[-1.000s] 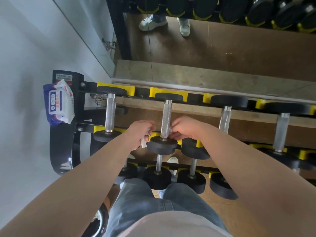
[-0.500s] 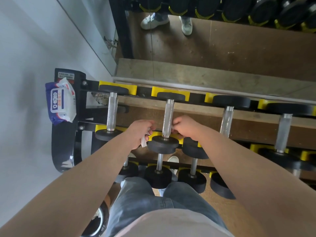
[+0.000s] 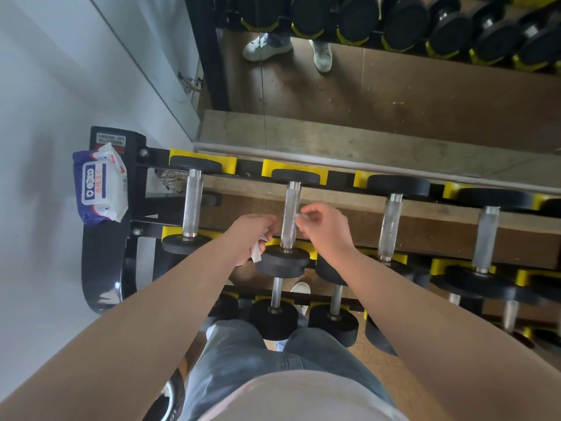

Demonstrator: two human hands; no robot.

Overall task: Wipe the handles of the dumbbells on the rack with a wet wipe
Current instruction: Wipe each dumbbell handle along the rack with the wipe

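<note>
Person stands right over the rack [image 3: 138,189], looking down at the top row. Both hands are at the second dumbbell [image 3: 283,263] from the left, one on each side of its handle [image 3: 290,212]. The left hand [image 3: 252,235] is clenched round a white wipe [image 3: 257,253]; a crumpled end hangs out below the fingers, just left of the dumbbell's near head. The right hand [image 3: 326,230] sits just right of the handle with thumb and fingertips pinched together on a small white bit, which looks like the wipe's other end, though it's tiny and kinda hard to be sure. Can't tell if the wipe passes behind the handle.

The other top-row dumbbells lie parallel: one to the left [image 3: 192,205], two to the right [image 3: 390,226]. Smaller ones [image 3: 274,317] sit on the lower row, near the person's jeans [image 3: 243,354]. A blue and white wipe pack [image 3: 100,186] rests on the rack's left end, by the wall [image 3: 45,86]. A mirror [image 3: 409,95] on the far side shows shoes and more dumbbells.
</note>
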